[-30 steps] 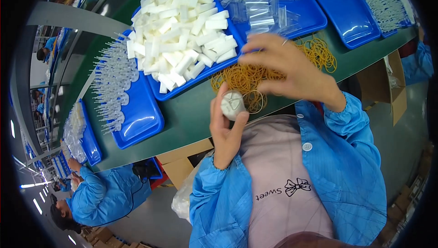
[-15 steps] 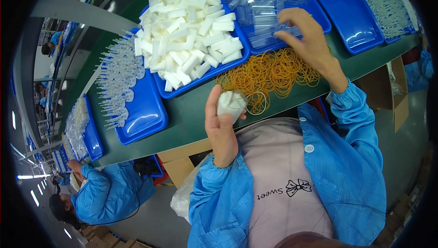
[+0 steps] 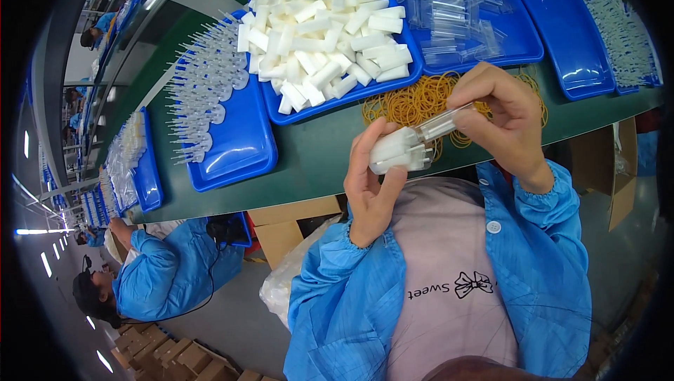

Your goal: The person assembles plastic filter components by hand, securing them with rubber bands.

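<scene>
My left hand [image 3: 368, 202] is closed around a small bundle of white rectangular pieces [image 3: 393, 149], just in front of the table edge. Clear edges show at the bundle's right end. Thumb and fingers of my right hand [image 3: 504, 118] pinch a clear plastic strip or tube [image 3: 439, 125], which meets the bundle's upper right side; its exact shape is hard to make out. Behind the hands lies a heap of tan rubber bands [image 3: 400, 107], partly hidden by my right hand. Loose white blocks [image 3: 323, 37] fill a blue tray beyond, and clear plastic pieces [image 3: 449, 16] lie in the tray beside it.
At left, a blue tray [image 3: 239, 160] bears many spiky translucent parts [image 3: 210, 79]. Another blue tray [image 3: 586, 76] stands at right near small pale parts [image 3: 618, 30]. A co-worker in blue [image 3: 172, 269] sits at lower left. An opened cardboard box [image 3: 621, 170] is below the right table edge.
My right hand has come from the tray of clear pieces down to the bundle, now pinching a clear plastic strip. The left hand's bundle has turned and shifted right in view.
</scene>
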`<control>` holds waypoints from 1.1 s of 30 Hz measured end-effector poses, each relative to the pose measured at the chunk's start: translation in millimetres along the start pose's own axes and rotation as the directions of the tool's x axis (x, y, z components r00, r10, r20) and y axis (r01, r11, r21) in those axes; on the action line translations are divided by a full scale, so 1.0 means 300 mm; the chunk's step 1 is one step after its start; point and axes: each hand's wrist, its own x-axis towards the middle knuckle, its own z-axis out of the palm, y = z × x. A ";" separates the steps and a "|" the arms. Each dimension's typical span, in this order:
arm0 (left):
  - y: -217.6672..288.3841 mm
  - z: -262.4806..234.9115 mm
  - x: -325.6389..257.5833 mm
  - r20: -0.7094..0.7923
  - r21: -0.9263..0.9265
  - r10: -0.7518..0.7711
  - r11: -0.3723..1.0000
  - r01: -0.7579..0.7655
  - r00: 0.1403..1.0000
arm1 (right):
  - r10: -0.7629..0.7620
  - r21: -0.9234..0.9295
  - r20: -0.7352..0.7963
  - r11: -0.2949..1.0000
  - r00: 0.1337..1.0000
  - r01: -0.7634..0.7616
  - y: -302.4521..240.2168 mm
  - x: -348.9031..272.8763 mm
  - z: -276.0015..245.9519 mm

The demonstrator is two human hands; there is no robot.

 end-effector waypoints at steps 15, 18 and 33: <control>0.004 -0.021 -0.001 -0.062 0.438 0.368 0.845 -0.306 0.928 | 0.215 0.283 0.054 0.933 0.975 -0.222 0.032 -0.033 0.061; 0.001 -0.027 -0.001 -0.059 0.455 0.376 0.835 -0.311 0.925 | 0.235 0.293 0.061 0.925 0.970 -0.242 0.033 -0.037 0.066; -0.005 -0.025 0.004 -0.054 0.492 0.364 0.820 -0.292 0.930 | 0.302 0.361 0.032 0.886 0.953 -0.292 0.045 -0.062 0.077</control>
